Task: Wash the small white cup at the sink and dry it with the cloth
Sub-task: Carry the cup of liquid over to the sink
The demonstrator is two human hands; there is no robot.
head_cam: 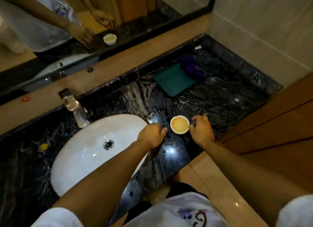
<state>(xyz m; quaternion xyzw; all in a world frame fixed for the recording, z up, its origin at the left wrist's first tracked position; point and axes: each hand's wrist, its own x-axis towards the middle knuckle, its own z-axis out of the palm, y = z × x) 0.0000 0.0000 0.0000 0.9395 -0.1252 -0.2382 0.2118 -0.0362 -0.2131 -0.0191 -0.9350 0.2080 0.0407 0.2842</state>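
The small white cup, full of yellowish liquid, stands between the loosely curled, empty left hand and right hand, so a careless grasp could spill it on the wet desk.

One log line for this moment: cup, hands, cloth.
cup: on counter right of sink, yellowish liquid inside | left hand: beside cup, empty | right hand: at cup, not gripping | cloth: unused
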